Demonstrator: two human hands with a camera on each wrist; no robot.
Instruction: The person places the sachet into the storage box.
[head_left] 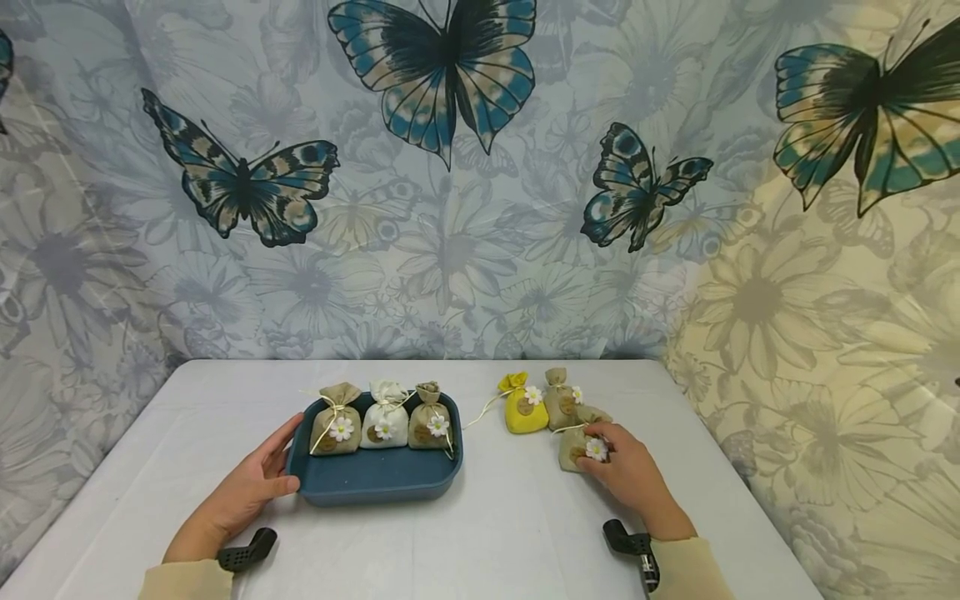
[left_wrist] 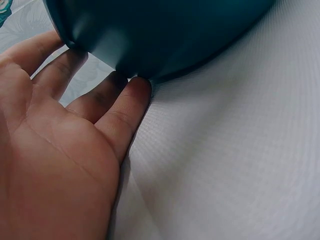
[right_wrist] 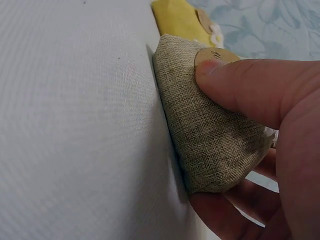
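L hand (head_left: 251,492), fingers near-straight, touches blue tray (head_left: 375,479), ctr-left of frame, prob. steadying it. R hand (head_left: 633,475) pinches beige sachet (head_left: 572,442), right of ctr, thumb vs. fingers, prob. for secure hold. 3 sachets (head_left: 385,417) stand along tray's back, prob. wall-propped.

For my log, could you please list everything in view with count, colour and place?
Tray: one, blue, on the tablecloth.
Tray sachets: three, two tan and one white, inside, far side.
Yellow sachet: one, yellow, right of the tray.
Loose tan sachets: two, tan, right of the yellow sachet.
Daisies: six, white, one per sachet.
Tablecloth: one, white, beneath.
Backdrop: one, grey-blue and yellowish, butterfly-printed, behind.
Wrist cameras: two, black, at the wrists.
Sleeves: two, beige, lower edge.
Left hand: one, touching the tray.
Right hand: one, holding a loose tan sachet.
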